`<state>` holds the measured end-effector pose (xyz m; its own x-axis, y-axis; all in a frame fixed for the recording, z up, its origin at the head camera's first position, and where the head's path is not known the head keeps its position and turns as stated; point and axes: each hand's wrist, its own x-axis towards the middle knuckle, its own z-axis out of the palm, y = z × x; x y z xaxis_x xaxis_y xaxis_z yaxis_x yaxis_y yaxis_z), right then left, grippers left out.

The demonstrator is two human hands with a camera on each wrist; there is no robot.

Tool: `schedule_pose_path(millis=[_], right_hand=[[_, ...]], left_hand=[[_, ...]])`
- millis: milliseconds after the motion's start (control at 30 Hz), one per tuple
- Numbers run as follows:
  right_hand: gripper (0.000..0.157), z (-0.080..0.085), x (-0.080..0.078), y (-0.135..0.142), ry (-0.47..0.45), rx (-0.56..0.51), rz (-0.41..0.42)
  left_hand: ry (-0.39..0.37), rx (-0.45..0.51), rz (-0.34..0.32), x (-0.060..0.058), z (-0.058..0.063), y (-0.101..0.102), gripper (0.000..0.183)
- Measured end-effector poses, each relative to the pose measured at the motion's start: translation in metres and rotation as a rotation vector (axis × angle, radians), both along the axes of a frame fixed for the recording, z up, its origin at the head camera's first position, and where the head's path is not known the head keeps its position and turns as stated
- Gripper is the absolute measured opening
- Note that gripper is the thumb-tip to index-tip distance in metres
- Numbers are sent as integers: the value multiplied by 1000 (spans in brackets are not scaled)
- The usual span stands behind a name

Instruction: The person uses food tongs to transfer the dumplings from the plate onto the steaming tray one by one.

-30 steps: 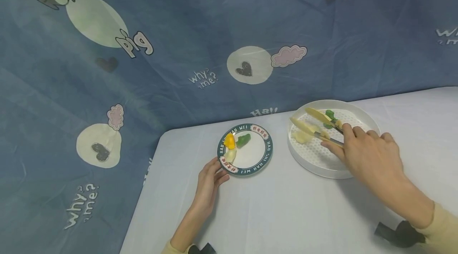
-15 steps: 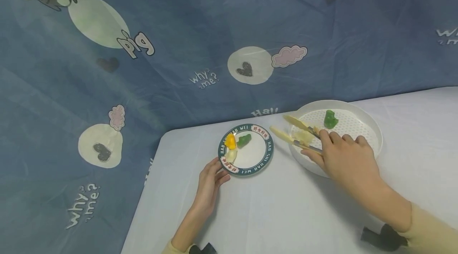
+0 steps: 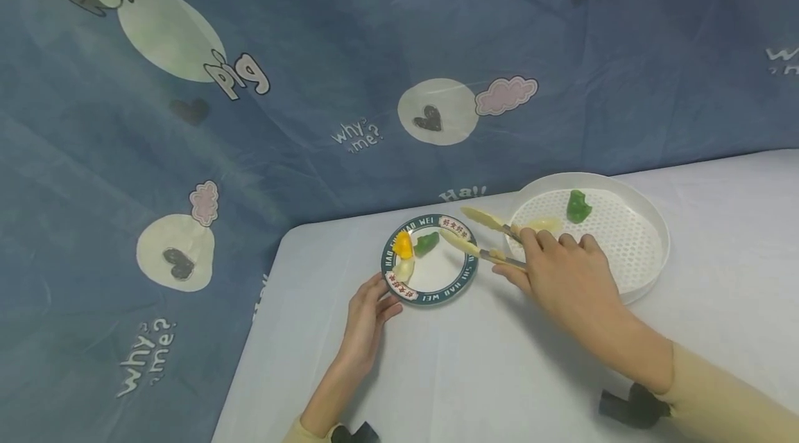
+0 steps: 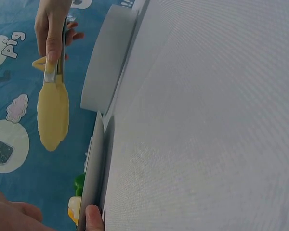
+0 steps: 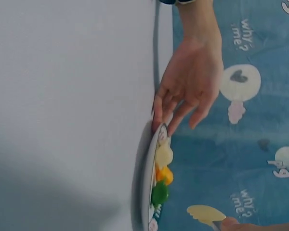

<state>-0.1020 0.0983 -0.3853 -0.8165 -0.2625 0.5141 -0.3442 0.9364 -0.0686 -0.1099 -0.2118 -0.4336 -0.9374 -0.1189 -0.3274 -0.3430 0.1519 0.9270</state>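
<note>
My left hand (image 3: 362,325) pinches the near-left rim of a small white plate (image 3: 444,270) with a dark green lettered border. On this plate lie a green pepper piece (image 3: 427,244), an orange-yellow piece (image 3: 402,245) and a cream-coloured piece (image 3: 404,270). My right hand (image 3: 564,280) grips a pair of tongs (image 3: 462,243) with yellow tips. Their arms are spread, with nothing between the tips, and one tip overlaps the plate's right side in the head view. In the left wrist view the tongs (image 4: 53,115) hang above the plate's edge (image 4: 93,168).
A round white tray (image 3: 630,242) with a dimpled floor stands right of the plate, partly behind my right hand. It holds another green pepper piece (image 3: 578,206) and a pale yellow piece (image 3: 544,224). Patterned blue cloth (image 3: 312,82) hangs behind the white table (image 3: 462,374).
My right hand has carried the spread tongs left, from over the tray to the plate's right side. The tray's green and pale yellow pieces show more fully. My left hand keeps its place.
</note>
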Motion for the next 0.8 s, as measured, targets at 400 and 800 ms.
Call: schedule_pose_path(millis=[400, 800], right_hand=[[67, -1, -6, -23, -142, 19, 0], [57, -9, -14, -42, -200, 24, 16]], left_hand=[[-8, -4, 4, -1, 1, 1, 65], [-5, -3, 13, 0, 0, 1, 63]])
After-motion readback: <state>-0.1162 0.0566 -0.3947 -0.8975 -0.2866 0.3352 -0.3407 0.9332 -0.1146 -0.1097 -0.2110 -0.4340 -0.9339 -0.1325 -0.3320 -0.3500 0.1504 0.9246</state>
